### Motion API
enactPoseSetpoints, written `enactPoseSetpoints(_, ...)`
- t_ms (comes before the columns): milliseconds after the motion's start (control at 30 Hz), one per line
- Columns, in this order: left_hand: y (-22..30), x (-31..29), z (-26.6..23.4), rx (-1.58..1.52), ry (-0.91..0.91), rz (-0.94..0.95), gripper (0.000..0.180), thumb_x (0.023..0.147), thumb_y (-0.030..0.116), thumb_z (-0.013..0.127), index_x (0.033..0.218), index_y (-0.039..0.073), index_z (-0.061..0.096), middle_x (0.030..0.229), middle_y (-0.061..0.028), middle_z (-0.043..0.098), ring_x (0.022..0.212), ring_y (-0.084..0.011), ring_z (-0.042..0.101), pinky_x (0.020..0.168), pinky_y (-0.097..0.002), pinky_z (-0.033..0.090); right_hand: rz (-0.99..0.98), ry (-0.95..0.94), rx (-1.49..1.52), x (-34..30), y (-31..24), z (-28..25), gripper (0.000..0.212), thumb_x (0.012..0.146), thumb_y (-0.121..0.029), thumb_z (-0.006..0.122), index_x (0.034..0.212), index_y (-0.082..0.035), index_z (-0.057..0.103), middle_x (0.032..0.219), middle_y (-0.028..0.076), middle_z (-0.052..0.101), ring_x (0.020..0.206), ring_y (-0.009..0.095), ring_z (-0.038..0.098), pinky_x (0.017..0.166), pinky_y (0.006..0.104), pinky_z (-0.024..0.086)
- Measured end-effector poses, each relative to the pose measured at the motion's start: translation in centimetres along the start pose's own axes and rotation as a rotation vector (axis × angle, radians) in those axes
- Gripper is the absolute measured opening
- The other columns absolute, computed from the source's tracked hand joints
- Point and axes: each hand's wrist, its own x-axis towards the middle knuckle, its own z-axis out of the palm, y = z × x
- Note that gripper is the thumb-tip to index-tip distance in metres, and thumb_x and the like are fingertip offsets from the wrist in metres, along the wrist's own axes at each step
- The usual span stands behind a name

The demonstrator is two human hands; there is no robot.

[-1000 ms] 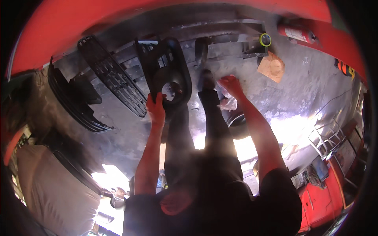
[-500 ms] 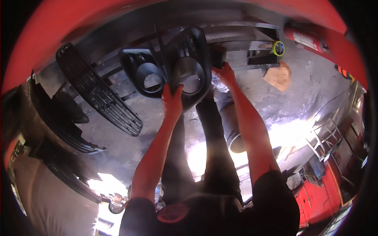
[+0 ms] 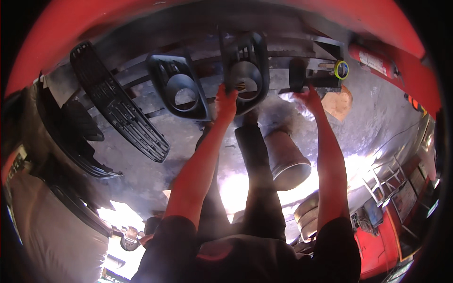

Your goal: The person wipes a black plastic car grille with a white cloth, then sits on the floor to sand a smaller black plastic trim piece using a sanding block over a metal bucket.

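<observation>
My left hand (image 3: 226, 101) is closed on the near left edge of a black plastic fog-lamp bezel (image 3: 262, 70), held above a dark metal rack. A second, similar bezel (image 3: 201, 106) rests to its left, apart from it. My right hand (image 3: 309, 100), off to the right of the held bezel, is closed around a dark rectangular piece (image 3: 297, 75) whose kind I cannot make out. A crumpled white cloth or plastic (image 3: 297, 100) shows at the same hand; its fingers are partly hidden.
A long black grille (image 3: 120, 106) lies at the left, beside a curved black trim piece (image 3: 61, 127). A yellow-green ring (image 3: 341, 70) sits at the rack's right end, near tan cardboard (image 3: 337, 103) and a red fire extinguisher (image 3: 373, 60). A metal bucket (image 3: 288, 158) lies by my legs.
My right hand has moved right, away from the bezel, with the dark piece and white material. My left hand has shifted the held bezel right, widening the gap between the two bezels.
</observation>
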Motion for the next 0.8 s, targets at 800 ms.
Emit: enactPoseSetpoints(800,12.0,-27.4,-27.1,-1.608,-0.164,-0.421,0.051,0.111,0.048,0.047,0.142,0.009,0.059,0.131,-0.0051,0.065,0.112,-0.0180,0.063,0.095,-0.0401,0.055,-0.497,-0.648,0.276,-35.9,-29.0,19.1,0.040,0.093,-0.016,0.072,0.128,-0.001,0.060,0.109,0.011,0.068,0.089,0.018,0.067,0.072,0.0330,0.053)
